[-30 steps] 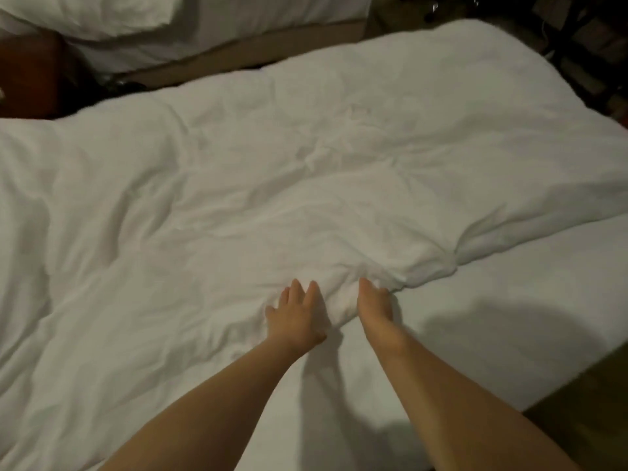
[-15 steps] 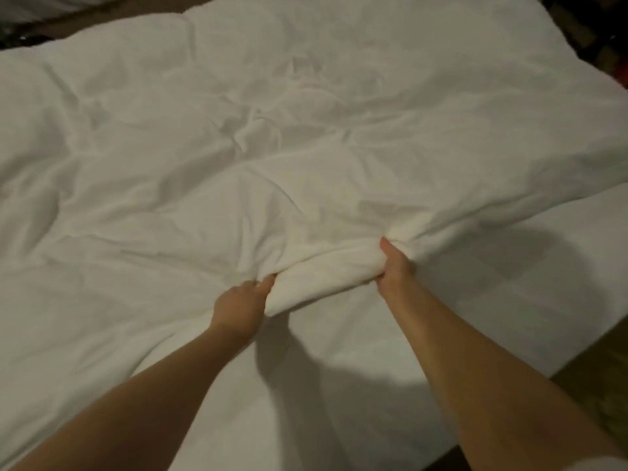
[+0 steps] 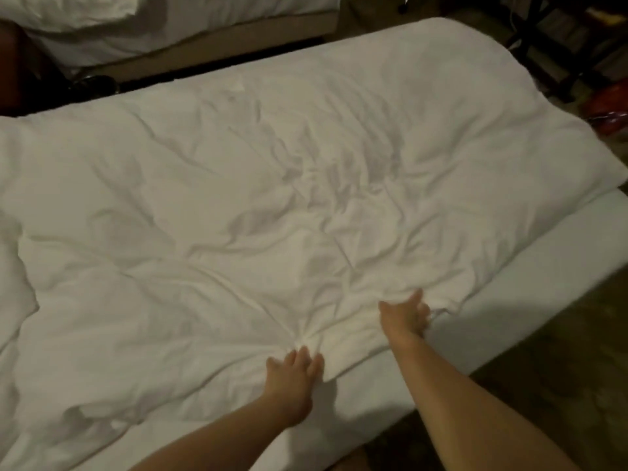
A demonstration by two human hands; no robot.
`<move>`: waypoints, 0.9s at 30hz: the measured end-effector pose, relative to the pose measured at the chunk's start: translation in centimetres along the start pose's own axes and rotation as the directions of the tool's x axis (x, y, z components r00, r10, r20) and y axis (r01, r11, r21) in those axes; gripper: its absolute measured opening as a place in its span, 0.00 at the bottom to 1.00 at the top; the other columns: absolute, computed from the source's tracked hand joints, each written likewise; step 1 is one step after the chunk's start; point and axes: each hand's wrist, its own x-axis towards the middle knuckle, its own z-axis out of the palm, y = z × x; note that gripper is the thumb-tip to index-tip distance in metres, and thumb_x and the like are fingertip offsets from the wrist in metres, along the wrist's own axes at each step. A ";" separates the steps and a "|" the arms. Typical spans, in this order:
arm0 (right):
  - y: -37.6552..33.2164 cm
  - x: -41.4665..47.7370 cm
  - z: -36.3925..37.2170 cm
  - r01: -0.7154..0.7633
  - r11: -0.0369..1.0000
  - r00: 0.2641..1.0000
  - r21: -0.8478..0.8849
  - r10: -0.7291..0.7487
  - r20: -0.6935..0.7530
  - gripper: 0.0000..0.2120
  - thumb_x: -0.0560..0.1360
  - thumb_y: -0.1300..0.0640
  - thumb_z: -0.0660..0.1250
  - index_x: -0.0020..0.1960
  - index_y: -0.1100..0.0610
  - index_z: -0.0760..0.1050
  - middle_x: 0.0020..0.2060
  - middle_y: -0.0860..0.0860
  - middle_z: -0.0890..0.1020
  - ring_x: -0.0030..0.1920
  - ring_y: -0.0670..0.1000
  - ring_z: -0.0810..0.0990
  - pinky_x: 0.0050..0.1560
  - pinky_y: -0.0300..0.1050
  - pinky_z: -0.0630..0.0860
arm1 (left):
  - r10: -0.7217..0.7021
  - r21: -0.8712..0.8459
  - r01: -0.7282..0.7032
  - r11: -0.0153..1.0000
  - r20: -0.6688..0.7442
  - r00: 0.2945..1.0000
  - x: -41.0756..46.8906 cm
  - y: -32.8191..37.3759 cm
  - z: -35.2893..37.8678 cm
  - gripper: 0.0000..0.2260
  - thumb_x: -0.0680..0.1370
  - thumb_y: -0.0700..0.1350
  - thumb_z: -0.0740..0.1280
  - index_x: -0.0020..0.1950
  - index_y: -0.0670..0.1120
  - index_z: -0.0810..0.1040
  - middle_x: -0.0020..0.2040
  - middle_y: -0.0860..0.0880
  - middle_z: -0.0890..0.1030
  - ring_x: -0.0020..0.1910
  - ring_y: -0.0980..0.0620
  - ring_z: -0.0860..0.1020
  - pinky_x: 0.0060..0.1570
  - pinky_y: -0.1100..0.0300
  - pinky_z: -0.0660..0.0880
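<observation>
A rumpled white duvet lies spread over the bed. My left hand rests on the duvet close to its near edge, fingers fairly straight and pressing into the fabric, where creases fan out from the fingertips. My right hand is further right at the same edge, thumb on top, with its outer fingers curled round the duvet's hem. A strip of bare white sheet on the mattress shows along the near side.
A second bed with white bedding stands beyond a dark gap at the top left. Dark furniture legs and a red item sit on the floor at the right. Brown floor borders the mattress's near side.
Half a second ago both hands gripped a lifted fold of the duvet. The fold now lies flat, nearer the mattress's near edge, and my left fingers have straightened.
</observation>
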 end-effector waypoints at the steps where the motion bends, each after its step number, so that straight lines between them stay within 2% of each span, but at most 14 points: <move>1: -0.1 -1.5 1.0 0.101 0.990 0.995 -0.100 -0.101 0.010 0.39 0.77 0.46 0.65 0.79 0.52 0.46 0.76 0.57 0.53 0.74 0.59 0.56 0.71 0.54 0.57 | -0.036 -0.003 0.036 0.999 -0.014 0.999 0.1 -0.7 -0.5 0.30 0.78 0.48 0.59 0.77 0.53 0.48 0.77 0.45 0.51 0.74 0.45 0.55 0.64 0.44 0.59; 3: -0.2 -4.1 3.2 0.306 0.915 0.952 -0.264 -0.296 0.078 0.35 0.78 0.46 0.61 0.78 0.49 0.47 0.78 0.52 0.49 0.76 0.55 0.51 0.73 0.52 0.52 | -0.109 -0.054 0.105 0.993 -0.073 0.991 0.0 -2.0 -0.7 0.27 0.80 0.52 0.55 0.77 0.55 0.49 0.77 0.47 0.52 0.75 0.47 0.56 0.66 0.42 0.58; 5: -0.6 -6.3 4.7 0.458 0.817 0.889 -0.350 -0.428 0.162 0.32 0.79 0.46 0.58 0.78 0.46 0.47 0.78 0.48 0.47 0.77 0.52 0.48 0.75 0.52 0.49 | -0.156 -0.066 0.152 0.986 -0.072 0.985 -0.6 -3.3 -0.6 0.25 0.81 0.54 0.52 0.77 0.55 0.50 0.78 0.49 0.52 0.75 0.49 0.56 0.67 0.40 0.57; 10: -3.1 -10.7 6.8 0.681 0.624 0.732 -0.384 -0.595 0.332 0.29 0.82 0.48 0.53 0.78 0.47 0.44 0.78 0.47 0.43 0.77 0.50 0.43 0.76 0.54 0.44 | -0.286 -0.072 0.280 0.957 -0.112 0.952 -4.2 -6.4 0.4 0.23 0.80 0.52 0.52 0.76 0.56 0.53 0.76 0.51 0.54 0.72 0.49 0.60 0.60 0.45 0.63; 13: -5.2 -14.8 7.9 0.761 0.517 0.648 -0.391 -0.629 0.430 0.28 0.82 0.49 0.50 0.79 0.48 0.43 0.78 0.47 0.43 0.77 0.51 0.42 0.76 0.53 0.42 | -0.416 -0.201 0.403 0.893 -0.027 0.909 -7.8 -8.3 1.4 0.22 0.81 0.53 0.50 0.76 0.57 0.52 0.73 0.50 0.58 0.68 0.45 0.63 0.58 0.44 0.68; 16: -6.5 -21.2 10.7 0.850 0.399 0.527 -0.345 -0.646 0.552 0.27 0.82 0.50 0.50 0.78 0.48 0.44 0.78 0.48 0.44 0.77 0.52 0.44 0.76 0.54 0.42 | -0.526 -0.265 0.514 0.816 0.031 0.850 -13.3 -11.8 3.1 0.25 0.80 0.53 0.54 0.76 0.57 0.51 0.73 0.50 0.59 0.68 0.42 0.64 0.60 0.41 0.68; 19: -6.7 -27.5 13.7 0.911 0.295 0.412 -0.288 -0.663 0.625 0.29 0.81 0.52 0.53 0.78 0.48 0.44 0.78 0.48 0.44 0.77 0.52 0.45 0.76 0.53 0.43 | -0.657 -0.308 0.637 0.707 0.049 0.752 -19.6 -16.4 5.6 0.28 0.81 0.53 0.55 0.78 0.55 0.46 0.78 0.49 0.49 0.74 0.43 0.56 0.66 0.38 0.61; 21: -6.1 -30.8 15.6 0.926 0.245 0.376 -0.287 -0.666 0.645 0.32 0.80 0.53 0.56 0.78 0.47 0.44 0.78 0.49 0.45 0.77 0.52 0.46 0.76 0.52 0.44 | -0.723 -0.319 0.696 0.643 0.046 0.689 -23.4 -19.4 7.6 0.29 0.81 0.53 0.54 0.78 0.55 0.43 0.79 0.49 0.45 0.76 0.43 0.52 0.66 0.36 0.60; 24: -4.4 -34.8 18.7 0.931 0.178 0.354 -0.318 -0.648 0.674 0.33 0.79 0.52 0.59 0.78 0.47 0.45 0.78 0.50 0.46 0.77 0.53 0.48 0.76 0.51 0.48 | -0.786 -0.339 0.748 0.570 0.041 0.617 -28.1 -22.6 11.2 0.31 0.80 0.53 0.56 0.78 0.54 0.42 0.78 0.47 0.44 0.75 0.42 0.52 0.66 0.36 0.60; 27: -2.7 -38.8 22.5 0.939 0.129 0.323 -0.319 -0.646 0.692 0.34 0.78 0.56 0.59 0.78 0.48 0.46 0.78 0.51 0.48 0.77 0.54 0.50 0.75 0.51 0.52 | -0.853 -0.393 0.798 0.457 0.060 0.518 -32.2 -25.7 14.9 0.33 0.81 0.52 0.57 0.78 0.54 0.40 0.78 0.45 0.41 0.76 0.40 0.48 0.67 0.35 0.55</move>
